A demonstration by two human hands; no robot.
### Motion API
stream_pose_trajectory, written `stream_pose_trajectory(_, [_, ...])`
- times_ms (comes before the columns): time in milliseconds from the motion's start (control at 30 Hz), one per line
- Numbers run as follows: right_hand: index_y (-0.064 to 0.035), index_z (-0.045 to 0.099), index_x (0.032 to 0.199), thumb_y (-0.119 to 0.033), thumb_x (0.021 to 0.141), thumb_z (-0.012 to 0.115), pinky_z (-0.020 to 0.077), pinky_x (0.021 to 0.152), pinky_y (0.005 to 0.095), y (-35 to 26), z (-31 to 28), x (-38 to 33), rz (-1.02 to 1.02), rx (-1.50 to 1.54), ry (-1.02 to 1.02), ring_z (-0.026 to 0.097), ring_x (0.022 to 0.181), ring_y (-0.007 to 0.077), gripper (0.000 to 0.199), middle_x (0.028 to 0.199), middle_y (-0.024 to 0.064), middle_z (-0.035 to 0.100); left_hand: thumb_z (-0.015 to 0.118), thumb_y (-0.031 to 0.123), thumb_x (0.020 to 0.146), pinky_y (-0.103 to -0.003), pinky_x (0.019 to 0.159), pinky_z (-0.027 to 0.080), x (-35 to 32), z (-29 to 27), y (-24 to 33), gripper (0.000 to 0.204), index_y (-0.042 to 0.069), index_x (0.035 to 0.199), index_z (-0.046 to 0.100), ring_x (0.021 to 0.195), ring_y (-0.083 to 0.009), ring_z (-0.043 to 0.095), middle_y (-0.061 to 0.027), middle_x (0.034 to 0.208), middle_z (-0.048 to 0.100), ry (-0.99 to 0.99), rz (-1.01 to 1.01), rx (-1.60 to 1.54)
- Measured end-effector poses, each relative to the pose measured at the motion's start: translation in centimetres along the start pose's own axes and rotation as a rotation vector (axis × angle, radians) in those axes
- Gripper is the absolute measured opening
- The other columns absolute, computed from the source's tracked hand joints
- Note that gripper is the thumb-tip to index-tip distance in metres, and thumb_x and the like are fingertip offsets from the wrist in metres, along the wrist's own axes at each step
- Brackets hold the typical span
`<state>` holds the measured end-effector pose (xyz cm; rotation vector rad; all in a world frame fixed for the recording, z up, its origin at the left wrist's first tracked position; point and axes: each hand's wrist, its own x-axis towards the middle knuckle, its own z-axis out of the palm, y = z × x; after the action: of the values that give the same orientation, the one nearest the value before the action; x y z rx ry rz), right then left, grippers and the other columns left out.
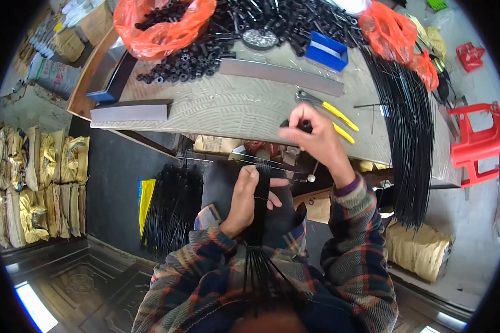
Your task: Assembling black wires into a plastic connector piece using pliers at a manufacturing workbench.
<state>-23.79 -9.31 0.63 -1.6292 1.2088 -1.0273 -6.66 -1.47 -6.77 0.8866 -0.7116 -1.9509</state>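
My left hand [242, 197] is closed around a bundle of thin black rods [256, 265] over my lap. Its fingertips come out on the bundle's right side, and the rods run back toward my chest. Above the table's near edge, my right hand [316, 136] is raised with thumb and fingers curled together. Small dark black parts [305, 126] show between those fingers, their exact shape unclear. Just behind this hand lie pliers with yellow handles [339, 115] on the worktable [216, 116].
Black fittings [191, 66] are heaped at the back, beside orange plastic bags [164, 41] and a blue tray [326, 51]. Long black rods [408, 127] hang over the table's right side. More rods [169, 211] stand at left. A red stool [478, 141] is far right.
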Motion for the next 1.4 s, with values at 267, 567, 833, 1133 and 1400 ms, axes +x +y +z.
stream_pose_trajectory(267, [-0.0045, 0.06, 0.09, -0.007, 0.079, 0.064, 0.0348, 0.052, 0.0156, 0.7, -0.8, -5.2, 0.226, 0.464, -0.083, 0.044, 0.058, 0.001, 0.013, 0.07, -0.005, 0.051, 0.032, 0.029, 0.096, -0.028, 0.058, 0.052, -1.3, 0.9, -0.4, 0.021, 0.008, 0.093, 0.034, 0.07, -0.028, 0.065, -0.0256, 0.108, 0.056, -0.067, 0.032, -0.034])
stream_pose_trajectory(567, [-0.0022, 0.062, 0.086, -0.008, 0.076, 0.066, 0.0369, 0.058, 0.02, -0.9, -2.3, -6.3, 0.169, 0.12, -0.08, 0.049, 0.069, 0.0057, 0.012, 0.075, -0.0019, 0.055, 0.04, 0.022, 0.095, -0.031, 0.06, 0.055, -2.2, 1.5, -1.4, 0.016, 0.007, 0.092, 0.036, 0.073, -0.0289, 0.065, -0.0272, 0.108, 0.056, -0.013, 0.134, -0.013])
stream_pose_trajectory(833, [-0.0039, 0.062, 0.084, -0.004, 0.069, 0.066, 0.0406, 0.059, 0.029, -1.4, -2.1, -5.7, -0.105, -0.476, -0.289, 0.056, 0.067, 0.0213, 0.016, 0.072, 0.0071, 0.057, 0.04, 0.018, 0.095, -0.029, 0.063, 0.054, -2.5, 1.4, -1.5, 0.012, 0.008, 0.095, 0.034, 0.077, -0.0264, 0.065, -0.0225, 0.109, 0.057, -0.019, 0.101, -0.012])
stream_pose_trajectory(1133, [0.0016, 0.064, 0.094, 0.0, 0.075, 0.065, 0.0447, 0.07, 0.021, -1.2, -1.2, -4.3, 0.065, 0.215, -0.108, 0.057, 0.076, 0.0078, 0.02, 0.086, 0.0033, 0.064, 0.043, 0.018, 0.093, -0.032, 0.064, 0.054, -3.8, 2.2, -1.3, 0.025, 0.007, 0.114, 0.036, 0.076, -0.0287, 0.065, -0.0255, 0.104, 0.058, -0.018, 0.165, 0.025])
stream_pose_trajectory(1400, [0.0014, 0.063, 0.093, -0.006, 0.078, 0.065, 0.0429, 0.055, 0.0178, -0.5, 2.2, -4.0, 0.232, 0.495, -0.147, 0.059, 0.067, 0.0074, 0.016, 0.078, 0.0081, 0.065, 0.042, 0.017, 0.093, -0.033, 0.068, 0.053, -5.4, 3.0, -0.8, 0.042, 0.009, 0.129, 0.022, 0.078, -0.0298, 0.065, -0.0278, 0.103, 0.057, -0.052, 0.219, 0.068])
